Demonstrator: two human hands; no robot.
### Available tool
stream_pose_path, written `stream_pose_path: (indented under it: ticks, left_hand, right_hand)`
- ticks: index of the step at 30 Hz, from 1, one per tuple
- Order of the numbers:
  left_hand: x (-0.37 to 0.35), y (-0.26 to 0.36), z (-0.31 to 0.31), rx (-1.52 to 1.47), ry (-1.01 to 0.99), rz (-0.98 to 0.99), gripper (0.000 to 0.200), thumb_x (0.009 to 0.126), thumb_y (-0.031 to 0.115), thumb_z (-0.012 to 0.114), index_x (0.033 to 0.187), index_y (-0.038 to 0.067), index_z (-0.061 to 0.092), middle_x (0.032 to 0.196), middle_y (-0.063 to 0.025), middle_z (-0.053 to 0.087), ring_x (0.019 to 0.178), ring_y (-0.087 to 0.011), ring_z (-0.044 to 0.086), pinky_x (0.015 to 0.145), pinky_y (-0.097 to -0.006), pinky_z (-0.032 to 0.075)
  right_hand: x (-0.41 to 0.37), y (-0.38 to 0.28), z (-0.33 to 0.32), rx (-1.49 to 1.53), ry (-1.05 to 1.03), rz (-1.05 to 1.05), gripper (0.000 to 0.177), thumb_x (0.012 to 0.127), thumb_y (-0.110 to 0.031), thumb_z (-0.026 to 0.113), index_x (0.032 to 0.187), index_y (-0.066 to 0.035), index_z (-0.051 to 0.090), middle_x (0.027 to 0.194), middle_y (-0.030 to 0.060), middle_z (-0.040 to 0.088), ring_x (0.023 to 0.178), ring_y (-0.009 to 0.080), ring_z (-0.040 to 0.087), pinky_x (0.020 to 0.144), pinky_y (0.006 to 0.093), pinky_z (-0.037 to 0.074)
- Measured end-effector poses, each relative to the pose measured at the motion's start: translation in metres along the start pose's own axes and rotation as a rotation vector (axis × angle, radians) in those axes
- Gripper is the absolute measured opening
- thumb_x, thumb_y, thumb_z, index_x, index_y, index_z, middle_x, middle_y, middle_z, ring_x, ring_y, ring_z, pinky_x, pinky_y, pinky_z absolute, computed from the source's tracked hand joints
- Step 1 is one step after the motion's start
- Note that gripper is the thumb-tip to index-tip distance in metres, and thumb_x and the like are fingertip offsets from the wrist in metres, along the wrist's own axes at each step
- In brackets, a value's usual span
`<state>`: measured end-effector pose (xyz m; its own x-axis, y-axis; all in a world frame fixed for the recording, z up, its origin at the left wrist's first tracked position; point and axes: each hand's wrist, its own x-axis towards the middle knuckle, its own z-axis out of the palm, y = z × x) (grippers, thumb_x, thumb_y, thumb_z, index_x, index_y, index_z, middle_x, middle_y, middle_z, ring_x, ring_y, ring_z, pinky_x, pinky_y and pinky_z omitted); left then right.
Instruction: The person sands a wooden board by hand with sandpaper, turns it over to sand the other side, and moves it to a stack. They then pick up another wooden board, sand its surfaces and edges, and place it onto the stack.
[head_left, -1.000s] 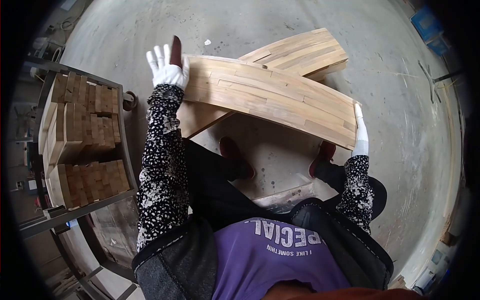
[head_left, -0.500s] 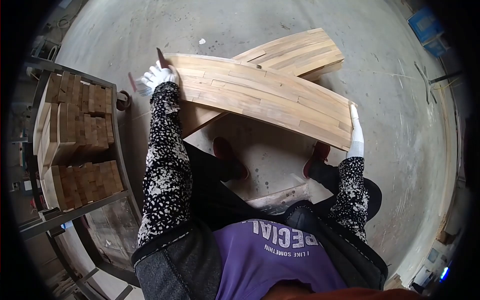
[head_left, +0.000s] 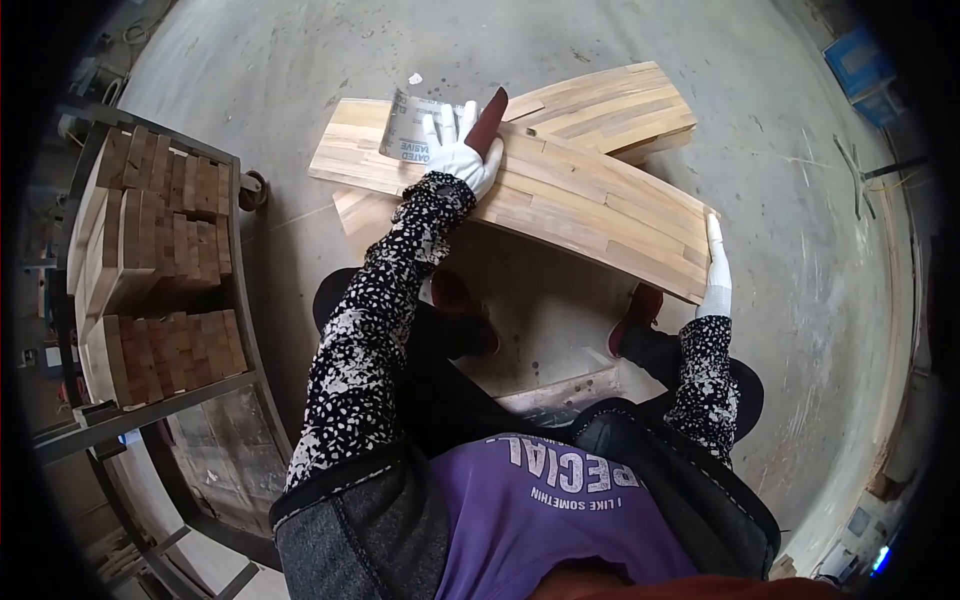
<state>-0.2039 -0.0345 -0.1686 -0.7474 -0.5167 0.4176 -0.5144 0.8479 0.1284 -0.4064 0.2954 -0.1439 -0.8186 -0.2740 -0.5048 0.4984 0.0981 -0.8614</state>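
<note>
A long edge-glued wooden board (head_left: 590,205) lies slantwise before me, crossing over a second wooden board (head_left: 610,100). On its upper face, left of the middle, my left hand (head_left: 460,158) in a white glove presses a sheet of sandpaper (head_left: 405,130). The printed backing curls up left of the fingers, and a reddish-brown flap sticks up between thumb and index finger. My right hand (head_left: 716,265), also gloved in white, holds the right end of the top board, fingers along the end edge. Its thumb and palm side are hidden.
At the left stands a metal-framed cart (head_left: 245,330) with stacked wood pieces (head_left: 170,350) and a caster (head_left: 254,190). My red shoes (head_left: 462,310) are on the concrete floor (head_left: 800,330) below the boards. A blue box (head_left: 860,75) sits at the upper right.
My left hand has slid right with the sandpaper, from the board's left end toward its middle, uncovering that end. My right hand stays at the right end.
</note>
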Motion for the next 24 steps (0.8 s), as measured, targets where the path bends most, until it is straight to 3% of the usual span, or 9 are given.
stream_pose_path:
  ticks: [5,7,8,11,13,15,17,20,24]
  left_hand:
    - [-0.011,-0.091,-0.008,0.252,-0.107,-0.274,0.055,0.089,0.044,0.041,0.140,0.029,0.029,0.144,-0.0110,0.031,0.134,-0.0425,0.017,0.107,-0.0570,0.001]
    - [-0.012,-0.105,-0.056,0.260,-0.275,-0.616,0.057,0.089,0.047,0.040,0.141,0.029,0.026,0.146,-0.0092,0.028,0.135,-0.0415,0.011,0.107,-0.0563,-0.001]
    - [-0.014,-0.116,-0.054,0.264,-0.280,-0.602,0.057,0.089,0.047,0.040,0.141,0.029,0.026,0.146,-0.0092,0.028,0.135,-0.0415,0.011,0.107,-0.0563,-0.001]
    - [-0.032,-0.145,-0.035,-0.330,0.122,-0.414,0.059,0.089,0.049,0.040,0.142,0.030,0.024,0.147,-0.0093,0.026,0.136,-0.0436,0.006,0.107,-0.0566,-0.004]
    - [-0.025,-0.109,-0.029,0.094,-0.142,-0.514,0.062,0.090,0.047,0.035,0.144,0.036,0.008,0.148,-0.0154,0.020,0.134,-0.0487,0.009,0.104,-0.0615,-0.006]
    - [-0.025,-0.051,-0.025,0.169,-0.236,-0.344,0.064,0.090,0.049,0.035,0.145,0.034,0.007,0.148,-0.0166,0.018,0.135,-0.0476,0.005,0.104,-0.0619,-0.007]
    - [-0.037,0.004,-0.007,0.099,-0.206,-0.120,0.067,0.089,0.053,0.034,0.146,0.026,0.010,0.149,-0.0169,0.016,0.135,-0.0474,0.003,0.104,-0.0626,-0.008]
    - [-0.055,0.097,-0.020,-0.093,-0.123,0.118,0.060,0.087,0.047,0.044,0.140,0.021,0.032,0.143,-0.0203,0.028,0.132,-0.0506,0.015,0.103,-0.0657,0.001]
    - [-0.064,0.092,-0.026,-0.106,-0.127,0.217,0.058,0.090,0.043,0.043,0.140,0.018,0.031,0.143,-0.0203,0.028,0.131,-0.0497,0.018,0.105,-0.0633,0.003]
  right_hand:
    - [0.004,0.003,-0.005,0.021,-0.022,0.013,0.059,0.083,-0.053,0.058,0.124,-0.010,0.055,0.115,0.0075,0.060,0.099,0.0149,0.059,0.083,0.0303,0.048]
    - [0.009,0.007,-0.008,0.027,-0.056,-0.008,0.059,0.083,-0.053,0.058,0.124,-0.010,0.055,0.116,0.0071,0.060,0.100,0.0145,0.059,0.084,0.0302,0.048]
    - [0.011,0.008,-0.010,0.028,-0.071,-0.018,0.059,0.083,-0.053,0.057,0.124,-0.010,0.055,0.116,0.0070,0.060,0.100,0.0144,0.059,0.084,0.0302,0.048]
    - [0.033,0.016,-0.019,0.051,-0.054,0.000,0.062,0.079,-0.054,0.062,0.121,-0.008,0.057,0.112,0.0085,0.061,0.094,0.0153,0.060,0.082,0.0298,0.048]
    - [0.032,0.018,-0.017,0.052,-0.058,0.007,0.064,0.077,-0.054,0.065,0.119,-0.007,0.058,0.110,0.0092,0.062,0.092,0.0158,0.061,0.080,0.0296,0.048]
    - [0.021,0.011,-0.012,0.041,-0.041,0.005,0.064,0.077,-0.055,0.064,0.120,-0.007,0.058,0.109,0.0093,0.062,0.091,0.0160,0.061,0.080,0.0297,0.049]
    - [0.015,0.008,-0.010,0.031,-0.033,0.001,0.065,0.076,-0.055,0.064,0.120,-0.007,0.058,0.109,0.0093,0.062,0.091,0.0161,0.061,0.080,0.0298,0.049]
    - [0.014,0.009,-0.011,0.031,-0.042,-0.005,0.067,0.076,-0.056,0.065,0.121,-0.008,0.057,0.111,0.0097,0.061,0.095,0.0160,0.060,0.083,0.0296,0.047]
    - [0.023,0.013,-0.015,-0.021,-0.028,0.002,0.060,0.082,-0.054,0.057,0.123,-0.011,0.055,0.114,0.0076,0.061,0.098,0.0144,0.059,0.084,0.0296,0.048]
